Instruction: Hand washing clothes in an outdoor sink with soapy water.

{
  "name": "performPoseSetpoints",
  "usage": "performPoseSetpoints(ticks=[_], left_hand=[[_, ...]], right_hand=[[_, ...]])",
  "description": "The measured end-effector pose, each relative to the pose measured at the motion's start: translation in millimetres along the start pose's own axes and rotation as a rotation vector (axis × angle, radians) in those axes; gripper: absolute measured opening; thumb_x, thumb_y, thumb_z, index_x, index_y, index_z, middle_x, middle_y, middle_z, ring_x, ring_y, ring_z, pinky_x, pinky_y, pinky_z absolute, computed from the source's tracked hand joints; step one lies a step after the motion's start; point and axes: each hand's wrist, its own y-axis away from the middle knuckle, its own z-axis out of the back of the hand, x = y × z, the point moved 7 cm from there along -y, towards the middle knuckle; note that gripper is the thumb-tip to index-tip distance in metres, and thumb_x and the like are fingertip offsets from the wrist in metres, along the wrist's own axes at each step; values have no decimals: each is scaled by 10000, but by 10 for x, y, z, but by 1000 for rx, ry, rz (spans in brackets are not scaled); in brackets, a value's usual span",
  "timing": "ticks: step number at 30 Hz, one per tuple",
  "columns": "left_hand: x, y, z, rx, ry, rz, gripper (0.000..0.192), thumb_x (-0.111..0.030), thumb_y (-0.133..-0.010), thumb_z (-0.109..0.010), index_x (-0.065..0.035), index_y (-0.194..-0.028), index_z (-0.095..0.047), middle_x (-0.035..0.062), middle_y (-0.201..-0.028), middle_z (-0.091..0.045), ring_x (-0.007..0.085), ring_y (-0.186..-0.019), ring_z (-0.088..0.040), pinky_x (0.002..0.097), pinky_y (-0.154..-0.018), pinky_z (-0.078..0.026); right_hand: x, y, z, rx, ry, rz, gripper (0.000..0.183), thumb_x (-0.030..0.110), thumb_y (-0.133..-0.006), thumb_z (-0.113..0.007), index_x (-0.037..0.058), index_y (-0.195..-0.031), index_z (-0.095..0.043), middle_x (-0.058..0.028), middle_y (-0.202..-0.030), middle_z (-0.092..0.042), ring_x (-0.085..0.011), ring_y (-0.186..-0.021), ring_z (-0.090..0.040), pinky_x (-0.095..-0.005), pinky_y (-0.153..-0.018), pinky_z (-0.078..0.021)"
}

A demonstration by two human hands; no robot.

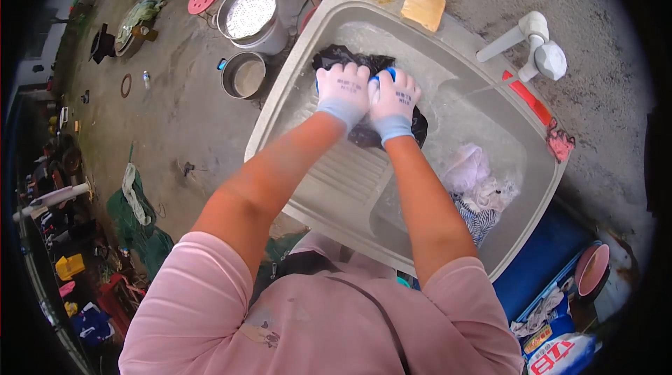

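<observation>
Both my hands wear white gloves with pale blue cuffs and blue palms. At the upper left of a grey laundry sink (530, 249), my left hand (344, 86) grips a wet black cloth (362, 133) from above. Close beside it, my right hand (397, 97) holds the same cloth. The fingertips and the part of the cloth under the palms are hidden. Beneath the cloth lies the sink's ribbed washboard (349, 178). Shallow water stands in the basin, where a pale lilac cloth (467, 165) and a striped cloth (479, 220) lie at the right.
A white tap (535, 47) sends a thin stream into the sink. On the rim are a yellowish block (423, 9), a red object (527, 97) and a pink cloth-like item (560, 141). A metal pot (244, 75) and a perforated steamer (251, 13) stand left of the sink.
</observation>
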Motion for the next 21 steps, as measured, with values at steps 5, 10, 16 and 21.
performPoseSetpoints(ticks=[5, 10, 16, 21], left_hand=[[8, 155, -89, -175, 159, -1, 362, -433, -946, -554, -212, -1214, -657, 52, -1267, -617, 318, -1079, -569, 545, -904, -400], [-134, 1108, 32, -209, 249, -289, 218, -386, -788, -683, -190, -883, -680, 33, -903, -643, 281, -865, -576, 493, -821, -392], [-147, -290, -45, -68, 82, -46, 270, -404, -938, -548, -180, -1065, -627, 49, -1018, -661, 283, -997, -637, 478, -812, -455], [-46, 177, -82, -173, 240, -98, 296, -440, -910, -593, -173, -1031, -633, 75, -963, -623, 295, -916, -622, 479, -788, -444]], right_hand=[[-200, 281, -113, 183, 71, -107, 307, 245, -936, -525, 142, -1195, -654, -87, -1317, -617, -340, -1312, -475, -665, -1154, -167], [112, 1200, 326, 46, -221, 50, 190, 123, -790, -606, 72, -972, -630, -138, -1021, -618, -356, -1028, -566, -521, -965, -401], [-211, -23, -107, 79, 60, -28, 194, 272, -877, -596, 115, -971, -659, -101, -1026, -660, -327, -1066, -552, -529, -979, -373], [-187, 395, -31, 125, 152, -70, 321, 270, -923, -563, 153, -1211, -643, -62, -1281, -630, -307, -1287, -497, -618, -1164, -203]])
